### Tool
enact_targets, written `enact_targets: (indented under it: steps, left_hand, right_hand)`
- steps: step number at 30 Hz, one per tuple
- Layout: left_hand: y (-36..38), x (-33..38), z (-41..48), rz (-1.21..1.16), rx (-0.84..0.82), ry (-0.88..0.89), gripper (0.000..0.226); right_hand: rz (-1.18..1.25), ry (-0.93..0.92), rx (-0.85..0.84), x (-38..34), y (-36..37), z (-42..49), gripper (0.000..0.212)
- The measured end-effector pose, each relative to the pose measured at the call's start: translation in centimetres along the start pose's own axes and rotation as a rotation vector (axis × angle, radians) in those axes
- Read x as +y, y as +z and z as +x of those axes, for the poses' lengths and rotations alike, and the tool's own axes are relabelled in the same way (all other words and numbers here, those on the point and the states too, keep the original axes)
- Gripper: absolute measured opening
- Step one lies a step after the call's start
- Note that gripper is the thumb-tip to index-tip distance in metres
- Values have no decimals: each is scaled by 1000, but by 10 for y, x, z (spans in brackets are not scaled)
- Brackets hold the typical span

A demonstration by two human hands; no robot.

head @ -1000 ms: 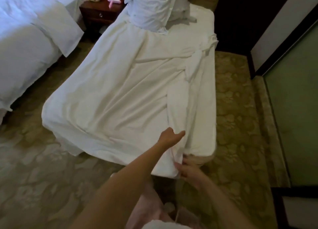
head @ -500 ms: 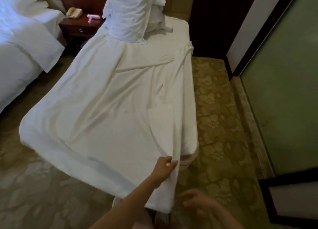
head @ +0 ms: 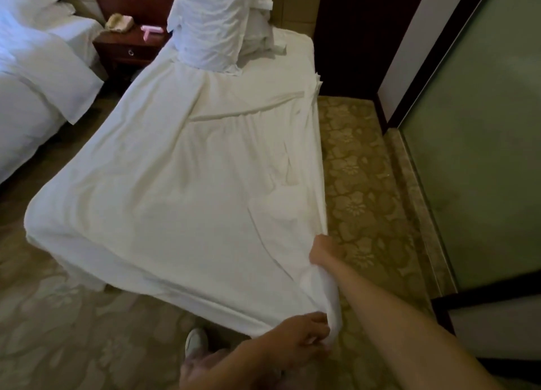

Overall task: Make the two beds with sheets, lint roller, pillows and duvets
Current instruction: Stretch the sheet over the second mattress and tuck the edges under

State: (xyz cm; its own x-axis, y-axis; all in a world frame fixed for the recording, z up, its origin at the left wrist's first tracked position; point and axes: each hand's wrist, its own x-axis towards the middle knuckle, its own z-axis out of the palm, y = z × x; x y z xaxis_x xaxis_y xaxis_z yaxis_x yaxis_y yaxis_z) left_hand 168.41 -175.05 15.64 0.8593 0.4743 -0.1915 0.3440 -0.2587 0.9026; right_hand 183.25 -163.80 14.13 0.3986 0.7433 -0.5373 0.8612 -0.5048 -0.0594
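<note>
Corner of sheet being drawn taut over bed.
Grip of left hand is pinching the hem; grip of right hand cannot be told; pulling low and evenly is probably serving best.

Hotel twin room: two single beds in white linen, dark wood nightstand between them, floral patterned carpet, frosted glass partition.

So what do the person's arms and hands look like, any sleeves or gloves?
Both arms are bare as far as the view shows: no sleeves, no gloves on the left hand or right hand, and no watch or ring visible.
</note>
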Motion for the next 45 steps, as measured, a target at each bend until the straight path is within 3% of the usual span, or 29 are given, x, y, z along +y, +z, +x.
enact_targets:
  steps: [2, 6, 9, 12, 15, 17, 21, 24, 28, 30, 35, 38, 43, 45]
  left_hand:
    - [1, 5, -1, -63, -46, -79, 37]
    - [5, 9, 13, -248, -195, -278, 14]
    - [20, 13, 35, -136, -392, -287, 13]
    - [46, 7, 51, 28, -608, -299, 32]
    - [71, -11, 50, 97, -730, -330, 33]
    - [80, -22, 43, 100, -770, -369, 19]
    - [84, -42, 29, -9, -731, -486, 32]
    - [86, -57, 20, -54, -703, -543, 20]
    - [90, -74, 22, -44, -634, -588, 27]
    - [88, -73, 26, -15, -565, -615, 16]
    - [71, -77, 41, 72, -160, -725, 9]
    - [52, -84, 45, 37, -99, -777, 6]
    - [16, -93, 43, -62, -60, -830, 22]
    - [1, -98, 40, -128, -15, -864, 17]
  right_hand:
    - [20, 72, 97, 25, -10, 3, 36]
    - [146, 279, 96, 120, -32, -9, 31]
    - [299, 466, -36, 205, -5, -35, 22]
    - [326, 624, -206, 265, 44, -63, 20]
    - [379, 672, -323, 286, 81, -94, 22]
    - [451, 662, -285, 279, 93, -111, 22]
    - [613, 654, -151, 264, 111, -113, 29]
    - [675, 640, -81, 252, 118, -106, 18]
    - [657, 665, -106, 241, 121, -98, 32]
    - [739, 654, -107, 237, 121, -91, 32]
    - [789, 562, -208, 233, 110, -77, 25]
    - [756, 575, -272, 231, 111, -63, 33]
    - [697, 443, -267, 217, 111, -44, 9]
    - [659, 407, -270, 206, 104, -39, 29]
